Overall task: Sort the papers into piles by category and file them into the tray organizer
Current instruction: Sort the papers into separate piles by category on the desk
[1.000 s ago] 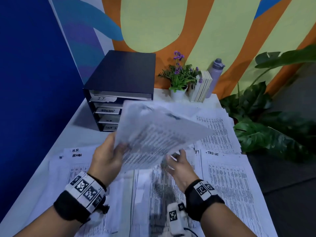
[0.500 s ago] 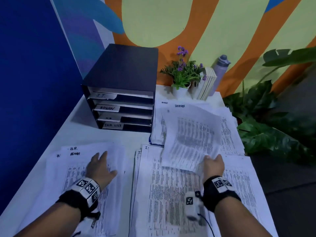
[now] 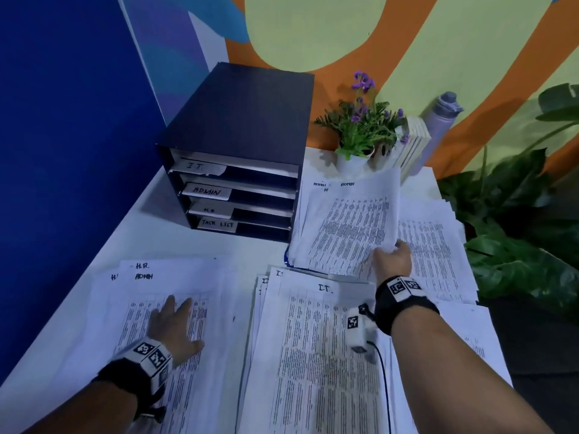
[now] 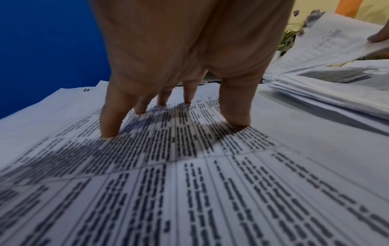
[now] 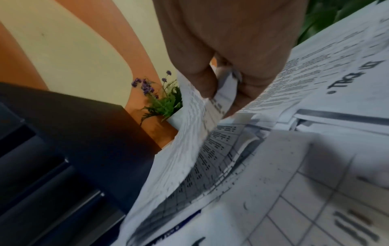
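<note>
Four labelled slots front the tray organizer at eleven o'clock. Left hand lies flat, fingers straight, on the near-left pile. Right hand pinches one sheet at its near corner, above the ADMIN pile at one o'clock.

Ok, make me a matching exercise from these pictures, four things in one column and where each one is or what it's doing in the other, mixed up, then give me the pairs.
Things:
1. left hand
2. right hand
3. water bottle
4. tray organizer

Places or states:
A. stands at the far edge of the table, behind the books
B. pinches a sheet of paper by its corner
C. rests flat with spread fingers on a paper pile
D. sits by the blue wall, slots labelled

Pairs: 1-C, 2-B, 3-A, 4-D
</note>
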